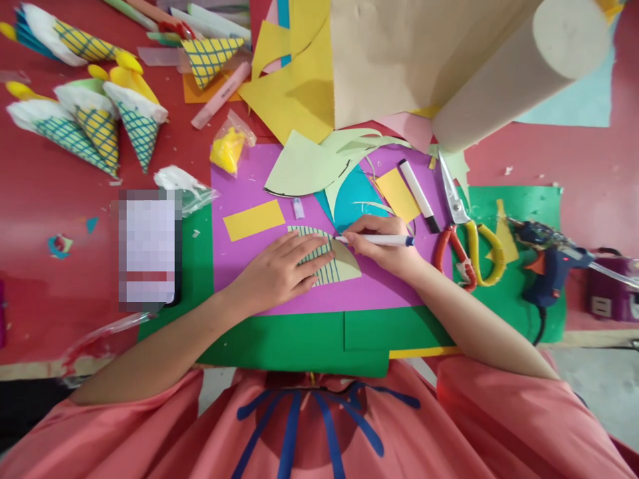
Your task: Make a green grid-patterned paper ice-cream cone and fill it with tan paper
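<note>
A pale green fan-shaped piece of paper (pixel 348 265) lies on the purple sheet (pixel 239 279), with dark blue stripes over its left part. Flat across that striped part rests my left hand (pixel 292 266), fingers spread. My right hand (pixel 382 246) pinches a blue-capped white marker (pixel 392 239), its tip at the paper's upper edge, right of the last stripe. A small marker cap (pixel 298 208) sits above the left hand, beside a yellow paper strip (pixel 253 220). Behind the right hand lie blue paper (pixel 352 199) and a white marker with a black end (pixel 418 194).
Scissors (pixel 459 226) and a blue glue gun (pixel 549 266) lie to the right. Finished paper cones (pixel 137 123) stand in a group at upper left, above a blurred phone (pixel 148 249). A large paper roll (pixel 514 80) and yellow sheets (pixel 294 93) cover the back.
</note>
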### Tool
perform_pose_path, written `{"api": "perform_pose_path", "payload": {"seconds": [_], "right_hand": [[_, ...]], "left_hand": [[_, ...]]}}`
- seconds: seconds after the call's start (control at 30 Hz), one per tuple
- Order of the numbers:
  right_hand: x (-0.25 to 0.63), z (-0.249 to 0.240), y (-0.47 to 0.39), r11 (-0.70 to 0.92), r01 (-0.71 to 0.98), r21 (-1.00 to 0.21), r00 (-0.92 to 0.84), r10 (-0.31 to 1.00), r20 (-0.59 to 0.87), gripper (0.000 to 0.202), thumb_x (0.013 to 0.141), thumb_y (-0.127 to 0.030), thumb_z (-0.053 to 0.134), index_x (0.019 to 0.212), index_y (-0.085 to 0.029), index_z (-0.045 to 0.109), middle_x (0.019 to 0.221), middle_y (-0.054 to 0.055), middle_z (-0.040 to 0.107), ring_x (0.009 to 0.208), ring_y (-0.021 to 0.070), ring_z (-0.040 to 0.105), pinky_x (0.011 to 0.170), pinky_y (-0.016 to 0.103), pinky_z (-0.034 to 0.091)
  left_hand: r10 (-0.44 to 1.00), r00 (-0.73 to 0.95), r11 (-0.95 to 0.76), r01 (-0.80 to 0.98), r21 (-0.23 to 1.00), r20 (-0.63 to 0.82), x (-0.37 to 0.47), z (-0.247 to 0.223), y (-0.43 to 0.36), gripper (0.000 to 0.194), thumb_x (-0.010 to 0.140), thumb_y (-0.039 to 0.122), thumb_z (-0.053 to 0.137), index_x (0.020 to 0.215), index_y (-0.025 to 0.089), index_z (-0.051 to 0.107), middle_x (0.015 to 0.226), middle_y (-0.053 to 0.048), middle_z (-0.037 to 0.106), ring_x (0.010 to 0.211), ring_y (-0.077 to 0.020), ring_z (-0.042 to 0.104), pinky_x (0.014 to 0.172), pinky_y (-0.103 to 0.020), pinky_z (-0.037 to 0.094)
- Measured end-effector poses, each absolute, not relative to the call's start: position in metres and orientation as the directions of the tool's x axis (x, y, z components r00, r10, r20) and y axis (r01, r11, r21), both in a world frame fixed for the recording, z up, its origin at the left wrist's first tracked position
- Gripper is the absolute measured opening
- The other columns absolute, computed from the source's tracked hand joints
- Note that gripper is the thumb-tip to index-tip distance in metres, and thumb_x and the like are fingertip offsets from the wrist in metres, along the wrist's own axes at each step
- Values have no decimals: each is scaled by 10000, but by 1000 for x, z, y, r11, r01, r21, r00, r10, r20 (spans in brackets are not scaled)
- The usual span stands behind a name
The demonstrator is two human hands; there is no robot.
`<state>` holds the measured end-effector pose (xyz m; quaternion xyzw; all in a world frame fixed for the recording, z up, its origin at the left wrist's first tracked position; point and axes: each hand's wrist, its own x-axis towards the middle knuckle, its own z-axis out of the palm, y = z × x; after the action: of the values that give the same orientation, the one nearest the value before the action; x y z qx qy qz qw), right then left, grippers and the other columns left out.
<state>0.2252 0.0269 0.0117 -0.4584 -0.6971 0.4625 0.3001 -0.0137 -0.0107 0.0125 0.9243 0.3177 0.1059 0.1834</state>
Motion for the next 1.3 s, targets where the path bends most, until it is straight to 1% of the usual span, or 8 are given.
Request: {"api": "perform_pose_path", "payload": {"seconds": [0.27,0.4,0.57,0.7,0.8,0.9,1.07,1.3], "right_hand": [[226,11,25,158,387,-908,-417,909,-20,195,836,-273,616,702,-142,673,615,8,640,543,92,537,517,204,386],[227,11,26,190,383,-904,-436,900,5,210,834,-262,616,670,-136,656,594,3,615,525,83,514,504,204,368],[227,12,26,167,350,-922,-448,894,-8,230,828,-269,609,643,-137,643,592,4,614,517,82,506,500,215,364],[228,12,24,71,271,-960,-356,934,-31,224,839,-316,622,701,-144,662,603,10,632,536,101,548,518,229,412],[228,10,24,24,227,-974,-321,946,-52,224,849,-357,630,757,-156,668,617,8,642,547,112,569,523,238,439],[228,9,24,70,259,-963,-336,942,-22,216,849,-356,640,767,-159,675,673,16,664,591,115,588,548,240,452],[225,7,25,130,284,-950,-364,931,19,154,839,-291,655,777,-154,689,677,5,669,579,98,581,542,223,440],[223,9,26,188,333,-924,-390,920,47,152,837,-272,650,763,-148,696,671,15,683,569,98,583,520,209,422]], "left_hand": [[612,788,-759,558,336,74,-13,12,-11,444,933,224,498,1363,117,477,1381,-155,530,1322,-269,457,1125,-482,372],[616,786,-756,568,326,60,-13,12,-11,448,941,231,484,1378,136,460,1390,-141,528,1332,-259,449,1135,-471,355],[618,784,-755,574,316,53,-13,13,-11,440,950,244,469,1379,146,456,1392,-131,527,1332,-251,454,1138,-456,352],[636,771,-744,595,303,46,-13,13,-11,442,954,229,456,1388,146,445,1410,-130,514,1337,-247,455,1149,-466,336],[663,746,-728,620,293,69,-13,12,-9,446,954,225,461,1386,113,443,1424,-148,499,1346,-249,448,1137,-448,368],[668,739,-726,621,296,86,-14,12,-8,427,957,227,464,1368,110,466,1432,-150,489,1355,-244,440,1119,-414,407],[647,757,-739,594,317,91,-15,12,-7,400,949,197,479,1346,162,504,1458,-136,459,1377,-250,412,1123,-427,406],[647,758,-731,587,347,82,-17,10,-7,428,942,181,489,1369,167,481,1466,-135,448,1402,-245,374,1142,-433,385]]}}
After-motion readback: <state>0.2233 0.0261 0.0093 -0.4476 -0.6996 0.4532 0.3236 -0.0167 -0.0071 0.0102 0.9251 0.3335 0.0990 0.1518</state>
